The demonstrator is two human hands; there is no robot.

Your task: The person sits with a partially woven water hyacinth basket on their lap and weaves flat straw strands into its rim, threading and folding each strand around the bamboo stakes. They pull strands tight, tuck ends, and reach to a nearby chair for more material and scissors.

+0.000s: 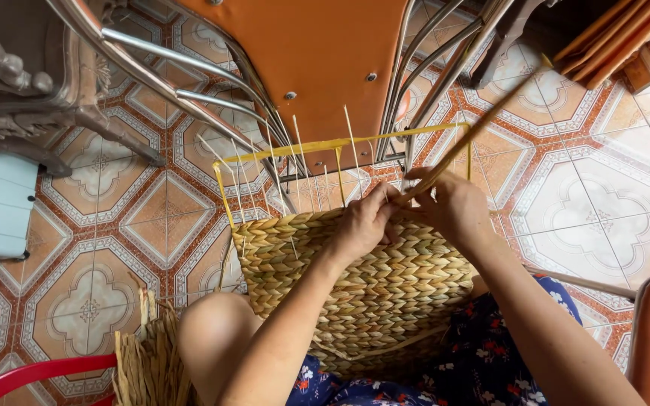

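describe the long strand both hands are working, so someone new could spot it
Start at the half-woven basket on the person's lap, under the orange chair seat. At its top edge the left hand and right hand meet. The long fibre strand runs from them up to the right, thicker and browner than the thin pale upright stakes beside it.

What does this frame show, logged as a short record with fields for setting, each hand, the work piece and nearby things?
setting: patterned tiled floor, seen from above; person seated, knees in view
left hand: left hand at the top edge of the woven basket, fingers pinched on the weave
right hand: right hand grips a long fibre strand running up and to the right
work piece: basket half woven, thin upright stakes rising inside a yellow frame
nearby: orange chair with metal legs ahead; bundle of dried fibre lower left; red plastic rim
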